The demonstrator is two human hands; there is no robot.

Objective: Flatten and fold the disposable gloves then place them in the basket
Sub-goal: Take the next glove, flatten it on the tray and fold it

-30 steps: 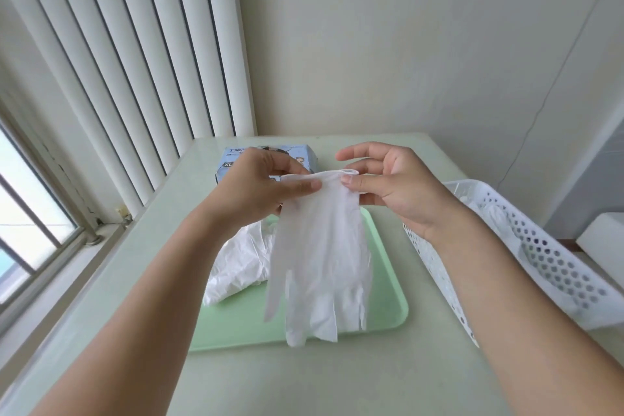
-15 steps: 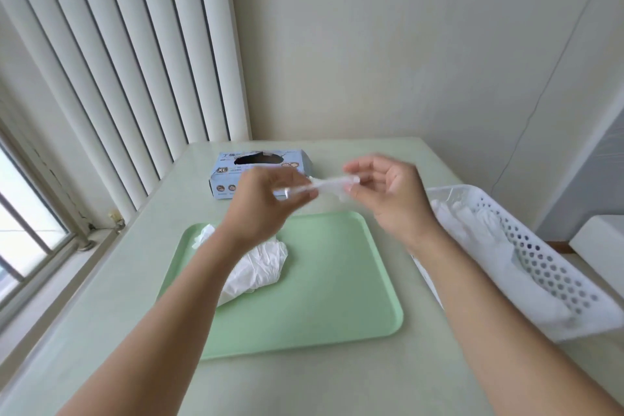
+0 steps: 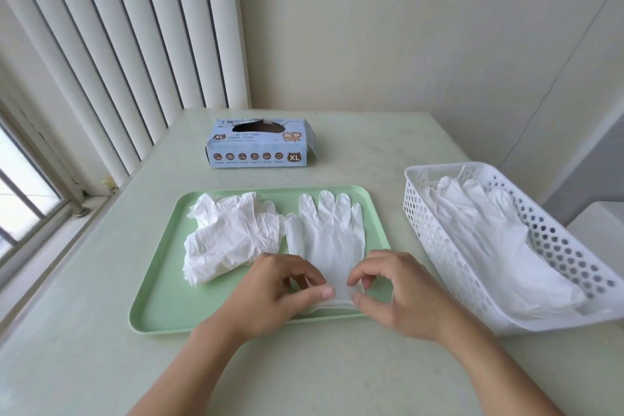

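A white disposable glove (image 3: 329, 233) lies flat on the green tray (image 3: 162, 297), fingers pointing away from me. My left hand (image 3: 273, 290) and my right hand (image 3: 398, 294) pinch its cuff at the tray's near edge, thumbs and fingers curled on the rim. A crumpled heap of white gloves (image 3: 229, 236) sits on the tray's left half. The white perforated basket (image 3: 439, 246) stands to the right of the tray and holds folded white gloves (image 3: 499, 240).
A blue glove box (image 3: 258, 142) marked XL stands behind the tray with its opening on top. Vertical blinds (image 3: 118, 44) and a window run along the left. The table (image 3: 371, 365) ends at walls behind and to the right.
Both hands came down from mid-air toward me, and the glove they held up by its cuff now lies spread flat on the tray.
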